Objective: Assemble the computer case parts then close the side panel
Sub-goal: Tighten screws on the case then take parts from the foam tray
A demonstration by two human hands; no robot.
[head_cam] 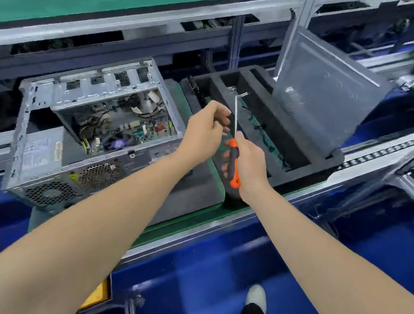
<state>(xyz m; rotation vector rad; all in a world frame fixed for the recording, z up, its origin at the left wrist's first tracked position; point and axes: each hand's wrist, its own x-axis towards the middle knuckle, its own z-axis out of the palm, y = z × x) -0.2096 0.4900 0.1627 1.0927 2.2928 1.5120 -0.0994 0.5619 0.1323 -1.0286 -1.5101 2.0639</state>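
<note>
On the left side of the green tabletop (pixel 182 227) sits the computer case (pixel 91 133), a boxy frame of shiny grey metal. Its side is open, so the green board and a tangle of wires show inside. Round holes for fans dot the near end. The case rests on a flat grey mat (pixel 186 192).

Just right of the case, both hands meet in the air. The right hand (pixel 249 164) wraps round the screwdriver (pixel 233 159), which has a smooth orange and black handle and a thin silver rod that points up and away. The left hand (pixel 207 130) is curled close beside the rod, fingertips near the metal; whether it pinches anything small cannot be told.

Behind the hands lies a black foam tray (pixel 275 134), soft-looking, cut into long deep slots. The side panel (pixel 322 98), a flat grey metal sheet, stands tilted in the right end of the tray, well apart from the case.

Down below, on the blue floor, are two pale shoes (pixel 256 296).
</note>
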